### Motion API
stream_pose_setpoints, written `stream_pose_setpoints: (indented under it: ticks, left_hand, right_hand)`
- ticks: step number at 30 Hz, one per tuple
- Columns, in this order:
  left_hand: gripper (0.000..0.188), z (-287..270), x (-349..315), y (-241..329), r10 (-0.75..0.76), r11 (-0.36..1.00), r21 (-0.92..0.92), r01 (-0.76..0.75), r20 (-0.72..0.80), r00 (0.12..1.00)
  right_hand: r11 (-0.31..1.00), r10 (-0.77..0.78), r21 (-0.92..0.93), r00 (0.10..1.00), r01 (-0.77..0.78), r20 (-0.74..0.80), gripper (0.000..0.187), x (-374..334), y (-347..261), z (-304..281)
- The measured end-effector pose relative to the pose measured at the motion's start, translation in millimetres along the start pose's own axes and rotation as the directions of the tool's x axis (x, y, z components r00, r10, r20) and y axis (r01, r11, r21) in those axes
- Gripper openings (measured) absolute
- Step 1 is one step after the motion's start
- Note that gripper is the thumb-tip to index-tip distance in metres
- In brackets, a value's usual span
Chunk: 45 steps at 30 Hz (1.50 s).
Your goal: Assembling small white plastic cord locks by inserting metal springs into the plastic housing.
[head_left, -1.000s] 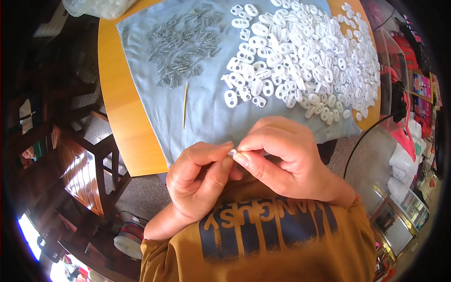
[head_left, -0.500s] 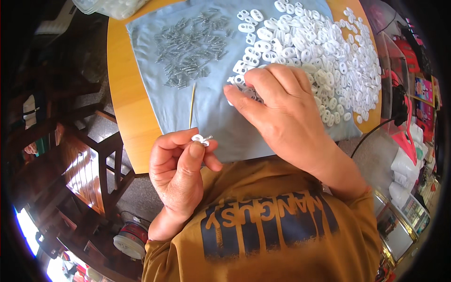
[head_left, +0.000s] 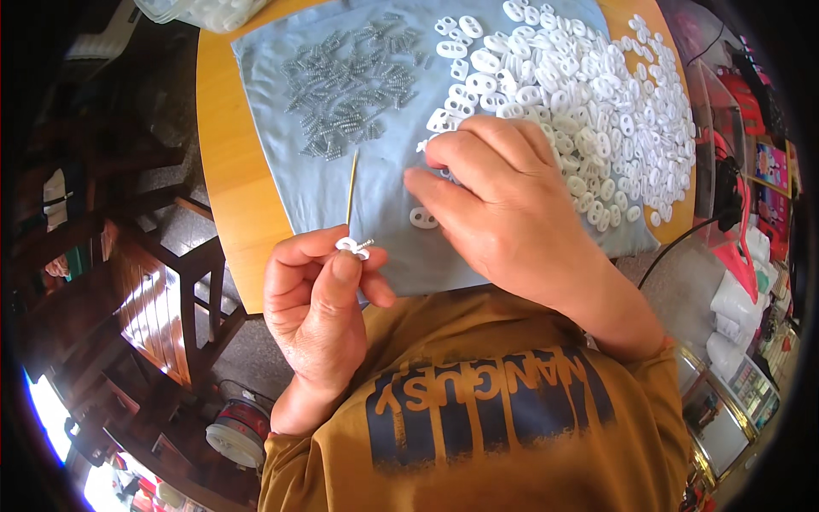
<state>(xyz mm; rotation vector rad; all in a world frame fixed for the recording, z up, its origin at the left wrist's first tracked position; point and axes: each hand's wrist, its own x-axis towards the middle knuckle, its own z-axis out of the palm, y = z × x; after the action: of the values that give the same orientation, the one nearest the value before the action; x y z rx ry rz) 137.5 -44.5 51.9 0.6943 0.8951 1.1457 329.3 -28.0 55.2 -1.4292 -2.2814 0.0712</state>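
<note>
My left hand (head_left: 320,294) pinches a small white two-hole plastic piece (head_left: 345,246) between thumb and fingers. A short metal spring (head_left: 365,244) sticks out from that piece toward the right. Just beyond the index finger, a thin yellowish stick (head_left: 352,188) points away over the cloth; whether the fingers touch its near end I cannot tell. My right hand (head_left: 503,192) hovers palm down at the near left edge of a heap of white two-hole pieces (head_left: 589,111). Its thumb and index finger are apart; the other fingertips are hidden. Below its thumb lies one loose white piece (head_left: 422,218).
A pile of small metal springs (head_left: 350,85) spreads over the blue-grey cloth (head_left: 290,188) on the wooden table (head_left: 223,128). At the far left stands a clear container (head_left: 205,10) with white contents. Wooden furniture (head_left: 153,299) is left of the table; a black cable (head_left: 674,247) runs at the right.
My left hand has shifted slightly left with the white piece and spring. A loose white piece now shows on the cloth below my right thumb. My right hand has moved only a little.
</note>
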Motion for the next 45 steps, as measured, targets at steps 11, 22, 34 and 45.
stream_pose_setpoints:
  ticks: [11, 22, 34, 45]
  left_hand:
    - [0.018, -3.9, -1.5, -0.9, 0.006, 1.0, 0.007, -0.006, -0.013, 1.0]
    - [0.018, 5.0, -1.0, 1.7, 0.004, 0.999, -0.051, -0.001, 0.053, 0.999]
    - [0.023, 21.2, -2.2, -1.6, -0.058, 0.989, -0.123, 0.08, 0.17, 0.984]
    - [0.02, 18.7, -0.3, -0.9, -0.066, 0.986, -0.139, 0.089, 0.165, 0.984]
  right_hand:
    - [0.996, 0.011, 0.082, 0.992, -0.021, 0.126, 0.019, -7.9, -15.8, -6.3]
    - [-0.307, 0.442, 0.833, 0.707, -0.46, 0.552, 0.02, -11.8, -24.7, -32.9]
    - [-0.602, 0.399, 0.747, 0.703, -0.284, 0.589, 0.013, -15.3, -31.2, -26.1]
    - [-0.451, 0.438, 0.853, 0.767, -0.265, 0.469, 0.017, -15.5, -32.6, -26.4]
